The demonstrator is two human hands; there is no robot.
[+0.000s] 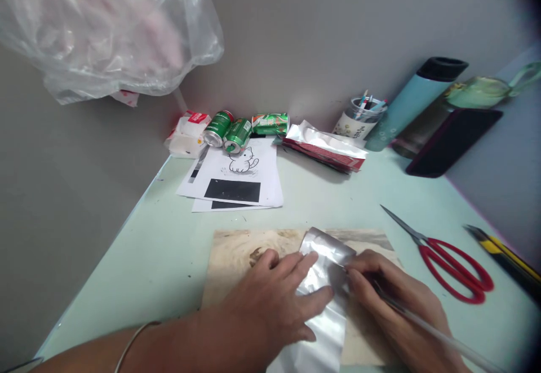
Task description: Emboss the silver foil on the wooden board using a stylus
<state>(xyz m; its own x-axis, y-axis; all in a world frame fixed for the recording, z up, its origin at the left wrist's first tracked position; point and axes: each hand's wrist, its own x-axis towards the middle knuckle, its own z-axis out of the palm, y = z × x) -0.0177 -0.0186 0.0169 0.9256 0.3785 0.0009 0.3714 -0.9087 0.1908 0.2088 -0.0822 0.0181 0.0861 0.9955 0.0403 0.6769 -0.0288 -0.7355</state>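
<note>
A strip of shiny silver sheet metal (325,322) lies on a wooden board (228,271), its far end curled up. My left hand (283,294) rests on the strip with its fingers spread, pressing its left side. In my right hand (393,300) is a slim pen-like tool (431,325) with a long pale shaft, held in a writing grip. The tool's tip is at the strip's right edge near the curled end, mostly hidden by my fingers.
Red-handled scissors (456,271) and a yellow-black utility knife (502,252) lie to the right. Green cans (237,135) stand behind printed sheets with a cat drawing (243,164). A phone (452,142), blue bottle (418,102) and pencil cup (357,119) line the back right; a plastic bag (127,35) hangs upper left.
</note>
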